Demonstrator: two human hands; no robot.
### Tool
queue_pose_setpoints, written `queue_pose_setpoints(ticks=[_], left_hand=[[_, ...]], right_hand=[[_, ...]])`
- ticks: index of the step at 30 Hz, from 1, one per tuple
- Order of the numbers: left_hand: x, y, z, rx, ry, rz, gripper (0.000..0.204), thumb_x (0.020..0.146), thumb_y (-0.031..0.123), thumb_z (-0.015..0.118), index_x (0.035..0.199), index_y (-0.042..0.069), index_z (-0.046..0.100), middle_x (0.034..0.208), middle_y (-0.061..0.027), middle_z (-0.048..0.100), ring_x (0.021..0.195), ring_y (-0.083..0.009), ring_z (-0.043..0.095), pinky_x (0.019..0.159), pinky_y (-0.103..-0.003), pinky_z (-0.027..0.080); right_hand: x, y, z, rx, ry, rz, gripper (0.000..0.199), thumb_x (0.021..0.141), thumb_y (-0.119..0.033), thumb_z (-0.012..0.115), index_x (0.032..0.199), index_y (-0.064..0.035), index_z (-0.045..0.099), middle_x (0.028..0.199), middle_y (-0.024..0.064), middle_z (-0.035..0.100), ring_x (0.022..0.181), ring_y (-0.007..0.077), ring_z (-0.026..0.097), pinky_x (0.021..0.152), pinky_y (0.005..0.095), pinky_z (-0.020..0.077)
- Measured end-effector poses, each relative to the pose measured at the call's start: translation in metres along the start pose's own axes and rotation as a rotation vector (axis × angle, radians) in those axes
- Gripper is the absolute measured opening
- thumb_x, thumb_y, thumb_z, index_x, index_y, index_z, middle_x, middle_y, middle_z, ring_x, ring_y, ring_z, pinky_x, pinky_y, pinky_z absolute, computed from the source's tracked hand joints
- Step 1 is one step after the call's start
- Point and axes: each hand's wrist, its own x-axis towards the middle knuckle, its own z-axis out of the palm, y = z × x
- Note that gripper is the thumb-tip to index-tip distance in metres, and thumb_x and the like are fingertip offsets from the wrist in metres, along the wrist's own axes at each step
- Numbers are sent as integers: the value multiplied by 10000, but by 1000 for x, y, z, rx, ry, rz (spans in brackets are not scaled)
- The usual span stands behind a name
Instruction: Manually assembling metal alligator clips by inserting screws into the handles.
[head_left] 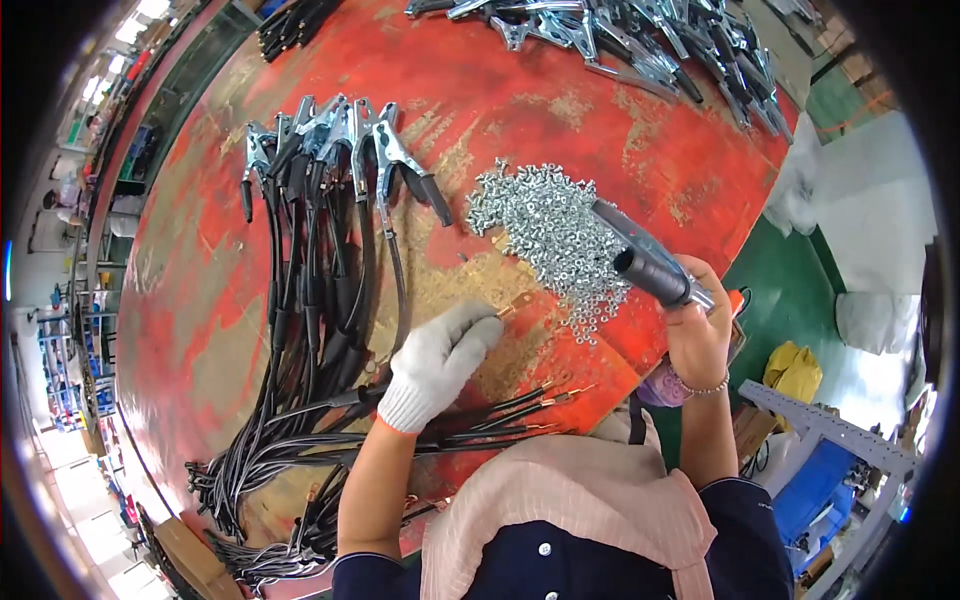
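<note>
My left hand (440,362) wears a white knit glove and pinches a copper cable lug (517,302) at the end of a black cable, pressing it on the worn red table (560,110). My bare right hand (697,325) grips a metal clamp with a black handle (640,255), holding it over a heap of small silver nuts and bolts (548,232). Black cables with copper ends (500,412) lie under my left wrist.
A bundle of finished clamps on black cables (320,200) lies to the left, its cables trailing to the near edge. More metal clamps (650,45) are piled at the far side. The table edge runs along the right, above a green floor (790,300).
</note>
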Motion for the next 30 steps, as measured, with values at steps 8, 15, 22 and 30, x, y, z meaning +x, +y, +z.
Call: queue_pose_setpoints(ticks=[8,15,22,30], left_hand=[[1,-6,20,645,239,340,197,924,156,582,1033,18,670,799,-119,669,690,-253,653,630,-334,502],[-15,7,9,324,79,193,198,863,186,658,988,34,684,772,-115,685,682,-217,677,641,-319,515],[-15,24,6,265,35,-48,328,865,373,676,928,54,725,756,-138,686,700,-262,683,656,-347,514],[-15,21,10,263,83,-45,231,852,290,693,855,60,723,662,-62,658,596,-123,613,582,-289,481]], right_hand=[[5,4,12,-63,-114,36,360,949,-221,572,1181,44,496,1140,199,643,1000,213,650,872,354,524],[-3,12,28,-138,-267,122,271,962,-185,555,1146,-5,469,1172,190,624,1080,215,610,942,371,477],[-5,1,55,-228,-333,84,565,928,-507,599,1150,-10,446,1136,208,614,1088,310,639,913,403,516],[-9,1,61,-186,-368,-1,505,941,-443,608,1154,-16,443,1132,207,616,1095,329,634,941,443,496]])
